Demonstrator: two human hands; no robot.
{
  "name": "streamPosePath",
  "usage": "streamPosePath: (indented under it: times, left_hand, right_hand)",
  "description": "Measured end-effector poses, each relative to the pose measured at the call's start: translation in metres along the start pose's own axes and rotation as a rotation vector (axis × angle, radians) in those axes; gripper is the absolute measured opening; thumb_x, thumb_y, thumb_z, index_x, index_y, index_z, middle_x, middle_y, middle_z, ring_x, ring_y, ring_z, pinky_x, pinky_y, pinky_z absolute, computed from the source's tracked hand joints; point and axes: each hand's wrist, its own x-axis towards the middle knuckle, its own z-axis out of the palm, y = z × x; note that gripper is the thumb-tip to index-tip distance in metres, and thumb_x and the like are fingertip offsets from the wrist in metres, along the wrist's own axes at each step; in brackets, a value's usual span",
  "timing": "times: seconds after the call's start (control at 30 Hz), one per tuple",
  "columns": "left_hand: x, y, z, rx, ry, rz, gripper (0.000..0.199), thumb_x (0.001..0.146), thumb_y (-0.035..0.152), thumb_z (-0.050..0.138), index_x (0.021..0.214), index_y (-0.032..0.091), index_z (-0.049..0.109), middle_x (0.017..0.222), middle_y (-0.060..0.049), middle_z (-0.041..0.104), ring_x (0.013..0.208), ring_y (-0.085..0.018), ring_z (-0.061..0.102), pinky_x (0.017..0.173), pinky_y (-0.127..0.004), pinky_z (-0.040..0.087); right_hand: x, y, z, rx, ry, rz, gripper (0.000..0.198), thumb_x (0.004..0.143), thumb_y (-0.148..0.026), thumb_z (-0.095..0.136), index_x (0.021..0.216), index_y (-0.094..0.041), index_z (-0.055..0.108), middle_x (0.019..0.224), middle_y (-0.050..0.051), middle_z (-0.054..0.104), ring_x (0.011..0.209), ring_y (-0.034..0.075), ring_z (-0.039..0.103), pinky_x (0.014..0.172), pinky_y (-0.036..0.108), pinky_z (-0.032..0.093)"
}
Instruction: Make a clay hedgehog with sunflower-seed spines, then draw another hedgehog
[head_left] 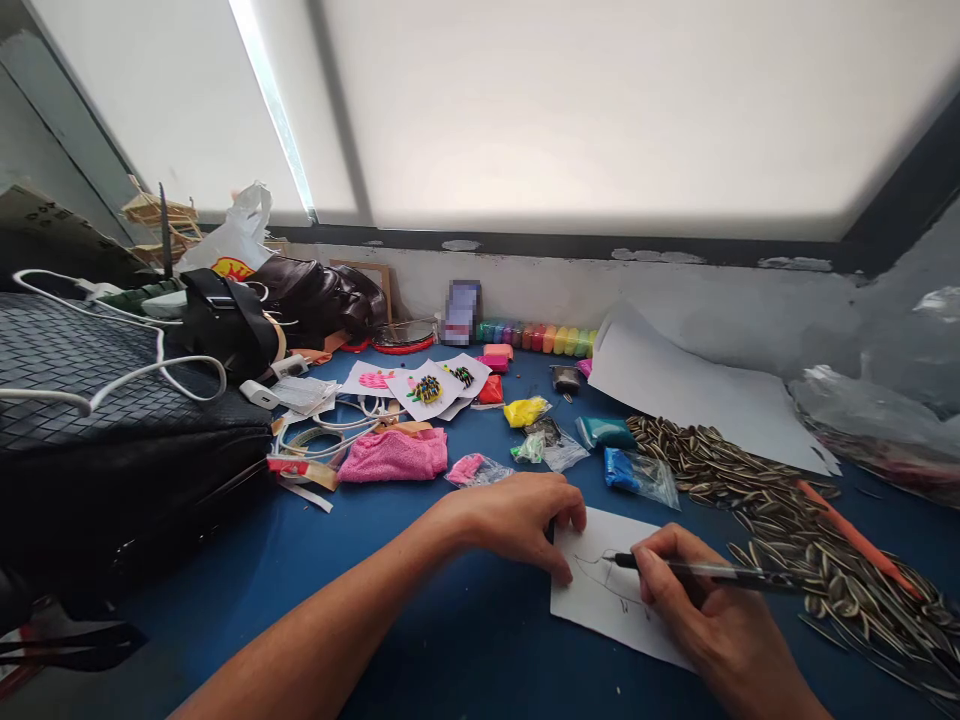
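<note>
A small sheet of white paper [592, 608] lies on the blue table, bearing a few thin curved lines and short strokes. My right hand [709, 610] grips a black pen [739, 574], its tip at the drawn outline. On the sheet's upper left edge rests my left hand [529, 520], thumb and fingers apart, pressing it to the table. Just beyond the paper lie a blue clay packet [622, 468] and a teal clay packet [604, 432]. To the right spreads a heap of striped sunflower seeds [757, 495].
Pink cloth [394, 454], a yellow clay packet [525, 411] and decorated cards [420, 390] lie left of centre. Along the wall stand a phone [460, 312] and coloured clay tubs [536, 337]. A black bag [135, 450] fills the left. An orange stick [855, 535] lies on the seeds.
</note>
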Motion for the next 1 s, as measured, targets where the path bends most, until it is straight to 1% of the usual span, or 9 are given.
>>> streamPosePath:
  times: [0.2,0.43,0.53,0.63,0.73,0.77,0.8,0.9,1.0]
  left_hand:
    - [0.000,0.000,0.002,0.006,0.016,0.007,0.040,0.070,0.031,0.074,0.105,0.020,0.058,0.099,-0.001,0.055,0.085,-0.015,0.054,0.069,-0.022,0.041]
    - [0.001,-0.001,0.003,0.008,0.017,0.004,0.040,0.070,0.032,0.074,0.105,0.020,0.058,0.099,-0.001,0.055,0.085,-0.015,0.055,0.070,-0.023,0.041]
    - [0.000,0.002,0.001,0.021,0.006,-0.011,0.041,0.070,0.029,0.075,0.106,0.019,0.058,0.100,-0.001,0.055,0.085,-0.014,0.055,0.070,-0.022,0.041]
    - [-0.001,0.005,-0.001,0.025,0.010,-0.011,0.042,0.070,0.029,0.076,0.106,0.018,0.059,0.100,-0.001,0.056,0.083,-0.014,0.054,0.069,-0.022,0.041]
    - [-0.001,0.006,-0.002,-0.001,0.029,0.002,0.035,0.073,0.029,0.074,0.103,0.016,0.062,0.097,-0.002,0.058,0.079,-0.012,0.054,0.066,-0.020,0.040]
    - [-0.001,0.005,-0.002,-0.023,0.039,0.006,0.030,0.075,0.027,0.073,0.101,0.016,0.063,0.093,-0.002,0.059,0.077,-0.012,0.054,0.065,-0.020,0.040]
    - [0.000,0.004,-0.001,-0.053,0.054,0.007,0.024,0.077,0.025,0.070,0.098,0.016,0.064,0.089,-0.001,0.060,0.074,-0.012,0.054,0.063,-0.020,0.039]
    - [0.003,0.001,0.003,-0.154,0.138,0.001,0.013,0.079,0.015,0.062,0.091,0.015,0.067,0.076,0.001,0.060,0.067,-0.010,0.053,0.059,-0.019,0.038]
    - [0.006,-0.003,0.008,-0.199,0.243,0.022,0.015,0.076,0.010,0.059,0.087,0.015,0.068,0.072,0.001,0.060,0.064,-0.009,0.053,0.059,-0.019,0.038]
  right_hand:
    - [0.003,0.011,-0.001,-0.053,-0.007,-0.075,0.034,0.090,-0.045,0.043,0.066,-0.024,0.054,0.055,-0.005,0.047,0.046,0.011,0.045,0.041,0.020,0.035]
    - [0.006,0.001,-0.005,-0.097,-0.067,-0.097,0.032,0.089,-0.043,0.044,0.065,-0.024,0.055,0.055,-0.003,0.051,0.046,0.012,0.047,0.041,0.020,0.038]
    - [0.004,0.004,-0.004,-0.078,-0.036,-0.072,0.034,0.088,-0.044,0.044,0.063,-0.024,0.053,0.054,-0.004,0.048,0.046,0.012,0.046,0.041,0.020,0.038]
    - [0.007,0.006,-0.006,-0.042,-0.016,0.016,0.037,0.088,-0.048,0.042,0.062,-0.024,0.051,0.051,-0.005,0.041,0.043,0.012,0.040,0.039,0.021,0.035]
    - [0.017,0.002,-0.020,-0.094,-0.106,0.058,0.042,0.088,-0.052,0.038,0.059,-0.023,0.049,0.049,-0.004,0.038,0.043,0.012,0.038,0.041,0.022,0.036]
    - [0.021,0.000,-0.027,-0.126,-0.156,0.047,0.044,0.089,-0.053,0.036,0.058,-0.023,0.048,0.052,-0.003,0.043,0.047,0.013,0.042,0.044,0.023,0.038]
    - [0.025,-0.001,-0.035,-0.169,-0.160,0.049,0.046,0.088,-0.054,0.034,0.057,-0.023,0.048,0.053,-0.001,0.047,0.048,0.014,0.046,0.046,0.024,0.040]
    - [0.034,0.006,-0.061,-0.400,-0.318,0.121,0.046,0.086,-0.054,0.035,0.059,-0.023,0.054,0.062,0.004,0.058,0.058,0.019,0.056,0.054,0.028,0.044]
    - [0.036,0.023,-0.081,-0.639,-0.367,0.156,0.043,0.080,-0.056,0.045,0.054,-0.022,0.050,0.057,0.004,0.058,0.051,0.018,0.054,0.046,0.029,0.038]
